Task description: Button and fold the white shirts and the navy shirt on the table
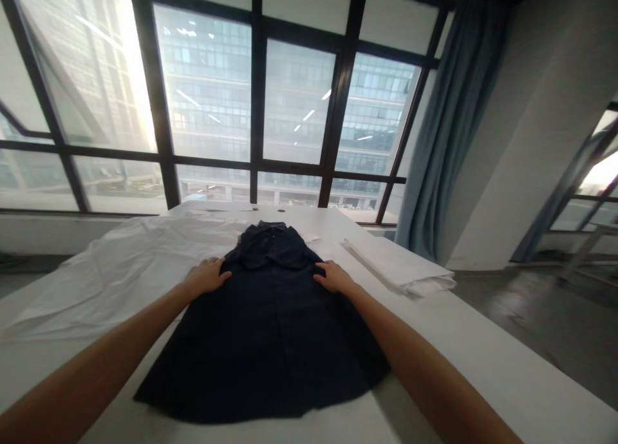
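A dark navy shirt (pixel 275 328) lies spread out on the white table, its collar at the far end and its hem towards me. The sleeves appear folded in across its upper part. At the shirt's left edge, below the shoulder, my left hand (pixel 208 277) grips the cloth, thumb resting on top. My right hand (pixel 334 277) holds the opposite edge at about the same height, fingers bent at the fabric. The fingertips of both hands are partly hidden against the dark cloth.
White garments (pixel 120 264) lie spread on the table's left side. A folded white cloth (pixel 398 264) rests to the right on the white table (pixel 483 347). Beyond stand large dark-framed windows (pixel 299 103), with a blue curtain (pixel 434 154) beside a pillar.
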Action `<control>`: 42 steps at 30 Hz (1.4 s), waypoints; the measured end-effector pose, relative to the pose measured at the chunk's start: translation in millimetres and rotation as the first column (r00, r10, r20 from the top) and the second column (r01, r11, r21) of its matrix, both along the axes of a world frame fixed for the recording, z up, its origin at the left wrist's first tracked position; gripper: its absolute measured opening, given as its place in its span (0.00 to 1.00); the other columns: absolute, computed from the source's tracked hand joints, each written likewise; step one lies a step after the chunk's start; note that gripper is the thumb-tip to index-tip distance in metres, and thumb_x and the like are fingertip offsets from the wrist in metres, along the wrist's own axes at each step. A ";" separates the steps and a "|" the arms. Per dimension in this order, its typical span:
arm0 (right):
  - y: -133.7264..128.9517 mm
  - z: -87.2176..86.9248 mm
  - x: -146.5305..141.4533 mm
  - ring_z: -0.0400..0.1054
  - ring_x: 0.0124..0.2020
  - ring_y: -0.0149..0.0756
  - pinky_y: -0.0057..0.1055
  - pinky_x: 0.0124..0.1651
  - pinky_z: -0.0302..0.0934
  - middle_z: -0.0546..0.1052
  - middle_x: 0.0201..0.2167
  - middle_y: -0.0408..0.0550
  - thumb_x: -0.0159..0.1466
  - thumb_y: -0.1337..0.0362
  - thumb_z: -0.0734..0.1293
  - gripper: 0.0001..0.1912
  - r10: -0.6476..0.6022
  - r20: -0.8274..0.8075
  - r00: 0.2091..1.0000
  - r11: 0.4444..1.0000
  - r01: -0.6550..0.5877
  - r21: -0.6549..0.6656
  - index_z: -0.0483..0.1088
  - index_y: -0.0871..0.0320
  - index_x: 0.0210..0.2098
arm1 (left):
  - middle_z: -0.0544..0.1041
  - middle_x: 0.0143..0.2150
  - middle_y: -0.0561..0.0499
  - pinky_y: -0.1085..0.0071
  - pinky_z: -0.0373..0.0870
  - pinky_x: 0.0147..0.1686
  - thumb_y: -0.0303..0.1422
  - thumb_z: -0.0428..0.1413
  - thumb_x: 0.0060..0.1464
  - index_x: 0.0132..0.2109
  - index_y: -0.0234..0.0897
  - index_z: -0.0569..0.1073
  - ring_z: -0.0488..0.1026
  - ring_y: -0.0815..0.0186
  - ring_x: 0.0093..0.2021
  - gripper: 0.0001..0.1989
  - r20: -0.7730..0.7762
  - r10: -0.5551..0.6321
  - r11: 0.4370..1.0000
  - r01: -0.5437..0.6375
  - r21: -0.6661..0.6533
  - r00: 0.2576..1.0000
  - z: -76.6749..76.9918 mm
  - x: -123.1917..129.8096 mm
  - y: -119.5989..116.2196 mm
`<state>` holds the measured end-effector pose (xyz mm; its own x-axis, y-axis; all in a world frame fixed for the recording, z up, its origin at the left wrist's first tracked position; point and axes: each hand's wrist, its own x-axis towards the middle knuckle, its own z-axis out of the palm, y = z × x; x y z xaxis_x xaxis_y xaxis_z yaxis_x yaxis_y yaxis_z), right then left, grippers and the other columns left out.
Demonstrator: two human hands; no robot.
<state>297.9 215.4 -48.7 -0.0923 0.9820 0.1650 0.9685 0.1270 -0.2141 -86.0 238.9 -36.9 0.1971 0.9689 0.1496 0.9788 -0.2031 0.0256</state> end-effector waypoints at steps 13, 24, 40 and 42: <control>-92.7 12.9 36.4 0.74 0.40 0.47 0.30 0.37 0.65 0.79 0.35 0.59 0.57 0.54 0.71 0.18 -0.297 -0.136 0.945 0.945 0.270 -0.185 0.76 0.65 0.35 | 0.80 0.38 0.38 0.63 0.71 0.41 0.47 0.53 0.52 0.30 0.34 0.76 0.77 0.50 0.43 0.20 0.118 0.238 0.940 -0.198 -0.278 0.964 16.9 -27.2 -121.0; -105.8 22.6 41.3 0.73 0.30 0.39 0.28 0.28 0.65 0.79 0.31 0.53 0.57 0.62 0.70 0.09 -0.326 -0.508 0.797 0.909 0.118 -0.399 0.74 0.64 0.32 | 0.81 0.42 0.46 0.67 0.75 0.35 0.35 0.59 0.43 0.48 0.38 0.72 0.78 0.56 0.39 0.21 0.476 0.193 0.912 0.021 -0.409 0.858 53.7 -26.0 -155.3; -132.0 41.7 26.3 0.76 0.37 0.42 0.36 0.43 0.71 0.80 0.36 0.53 0.55 0.65 0.72 0.12 -0.232 -0.812 0.536 0.880 -0.239 -0.410 0.74 0.62 0.39 | 0.80 0.43 0.39 0.66 0.74 0.41 0.31 0.54 0.50 0.53 0.29 0.74 0.78 0.55 0.42 0.22 0.305 -0.254 0.870 0.355 -0.342 0.918 23.1 105.6 -198.1; -133.5 44.3 23.4 0.76 0.35 0.41 0.36 0.42 0.71 0.80 0.35 0.52 0.55 0.67 0.71 0.11 -0.225 -0.840 0.493 0.889 -0.249 -0.385 0.74 0.62 0.38 | 0.81 0.38 0.43 0.67 0.75 0.32 0.37 0.51 0.56 0.56 0.31 0.70 0.78 0.60 0.33 0.24 0.438 -0.216 0.785 0.422 -0.453 0.873 25.9 96.0 -193.2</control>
